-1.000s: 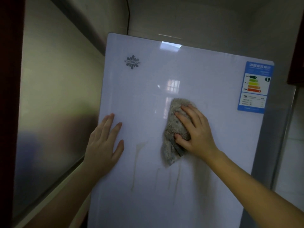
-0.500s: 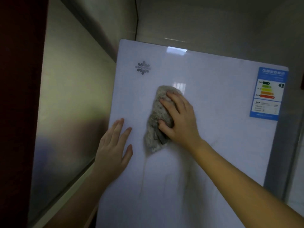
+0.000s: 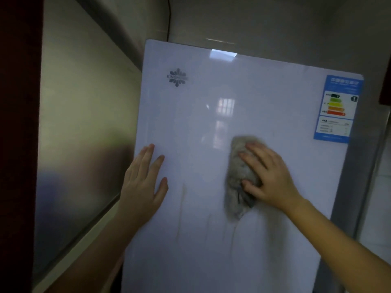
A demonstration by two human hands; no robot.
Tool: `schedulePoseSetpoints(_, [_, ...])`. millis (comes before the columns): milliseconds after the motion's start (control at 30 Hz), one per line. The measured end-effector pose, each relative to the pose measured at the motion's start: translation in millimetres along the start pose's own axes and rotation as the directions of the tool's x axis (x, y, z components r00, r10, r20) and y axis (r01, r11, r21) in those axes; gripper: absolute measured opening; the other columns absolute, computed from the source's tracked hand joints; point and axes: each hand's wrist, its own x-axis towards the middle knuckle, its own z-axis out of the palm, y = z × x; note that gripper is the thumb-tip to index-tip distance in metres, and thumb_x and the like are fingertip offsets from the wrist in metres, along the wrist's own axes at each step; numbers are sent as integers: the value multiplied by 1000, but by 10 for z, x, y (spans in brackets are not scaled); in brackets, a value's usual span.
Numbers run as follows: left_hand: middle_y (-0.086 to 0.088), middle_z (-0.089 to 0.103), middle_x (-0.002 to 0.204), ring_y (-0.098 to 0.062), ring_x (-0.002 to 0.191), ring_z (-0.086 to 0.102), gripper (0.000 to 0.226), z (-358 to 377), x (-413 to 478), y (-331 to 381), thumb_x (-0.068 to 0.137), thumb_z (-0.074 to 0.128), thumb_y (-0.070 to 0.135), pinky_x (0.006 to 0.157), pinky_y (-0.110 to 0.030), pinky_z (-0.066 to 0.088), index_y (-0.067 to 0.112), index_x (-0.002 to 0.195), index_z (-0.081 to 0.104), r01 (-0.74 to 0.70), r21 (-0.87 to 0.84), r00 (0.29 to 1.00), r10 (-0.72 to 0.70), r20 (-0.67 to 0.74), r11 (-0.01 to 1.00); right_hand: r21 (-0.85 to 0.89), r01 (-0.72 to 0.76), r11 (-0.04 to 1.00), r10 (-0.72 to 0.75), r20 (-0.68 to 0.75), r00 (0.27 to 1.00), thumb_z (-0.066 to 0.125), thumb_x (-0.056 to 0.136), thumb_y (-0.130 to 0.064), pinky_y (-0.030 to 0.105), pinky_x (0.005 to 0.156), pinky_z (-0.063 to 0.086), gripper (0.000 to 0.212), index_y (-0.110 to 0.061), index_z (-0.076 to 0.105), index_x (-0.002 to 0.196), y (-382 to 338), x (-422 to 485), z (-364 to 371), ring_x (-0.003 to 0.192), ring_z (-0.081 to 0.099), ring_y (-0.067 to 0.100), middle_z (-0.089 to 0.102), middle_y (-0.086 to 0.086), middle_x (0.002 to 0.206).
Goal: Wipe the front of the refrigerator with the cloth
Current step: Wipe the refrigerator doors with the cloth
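up close from the head view, the refrigerator front is glossy white with faint brownish drip streaks low down. the right hand presses a crumpled grey cloth flat against its middle, fingers clamped over it. the left hand lies spread flat near the door's left edge.

And this looks like a home kitchen corner: a tall glossy white refrigerator door fills the view, with a snowflake brand logo at eleven o'clock and a blue energy-rating sticker at two o'clock. At nine o'clock runs a brushed-metal wall panel, and pale glossy wall tiles show at twelve.
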Motion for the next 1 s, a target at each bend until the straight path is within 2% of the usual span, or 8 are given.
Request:
schedulePoseSetpoints(100, [-16,32,165,-34,153,31,58,-26,5,-1,98,45,37,121,-45,27,8,148,49,-11,21,1000,11,15,1000,37,-194,980,196,-85,977,60,88,-43,43,120,29,64,-8,56,141,226,49,-112,142,42,38,46,19,152])
schedulePoseSetpoints(200, [-15,30,165,-35,153,30,59,-68,12,23,98,44,39,122,-43,25,8,148,48,-9,43,999,7,46,999,98,-251,963,262,-124,957,62,88,-41,44,122,28,64,-8,55,142,202,-23,-54,145,39,37,44,17,154])
schedulePoseSetpoints(300, [-16,32,164,-36,151,31,59,-106,40,106,97,44,41,121,-44,26,9,146,50,30,79,998,-34,50,996,96,-198,975,208,-102,973,63,87,-43,52,118,35,65,-9,57,142,54,-268,65,144,42,38,47,17,153])
schedulePoseSetpoints(367, [-18,35,162,-38,149,36,58,-109,68,216,97,45,40,119,-46,30,8,144,52,43,100,998,-47,30,994,75,-58,995,63,-53,997,64,87,-45,55,113,41,64,-10,59,140,-3,-481,128,143,43,38,50,17,152])
schedulePoseSetpoints(467, [-20,44,157,-40,144,45,56,-60,141,433,96,46,39,114,-50,37,6,141,57,-27,113,999,24,25,993,54,161,985,-164,47,985,66,88,-46,52,111,44,63,-15,58,142,75,-670,118,142,45,33,52,12,151])
schedulePoseSetpoints(567, [-20,48,154,-40,142,47,55,17,250,626,96,47,37,114,-52,40,6,139,60,-63,112,998,63,-4,992,62,249,967,-254,97,962,66,88,-46,48,114,43,64,-14,59,142,309,-588,-3,142,47,33,50,12,153])
schedulePoseSetpoints(867, [-19,43,157,-40,144,43,54,281,350,768,97,47,38,111,-50,37,9,142,56,-51,174,994,68,-91,983,77,-17,997,21,-42,999,58,88,-50,43,120,28,70,-13,51,147,1041,121,-439,147,37,32,43,12,157])
schedulePoseSetpoints(1000, [-17,36,163,-36,151,33,60,350,291,724,98,44,40,118,-50,30,13,151,45,-55,179,994,71,-82,982,96,4,995,3,-68,998,62,86,-49,48,118,35,71,-13,54,146,901,-31,-321,146,39,34,45,13,156])
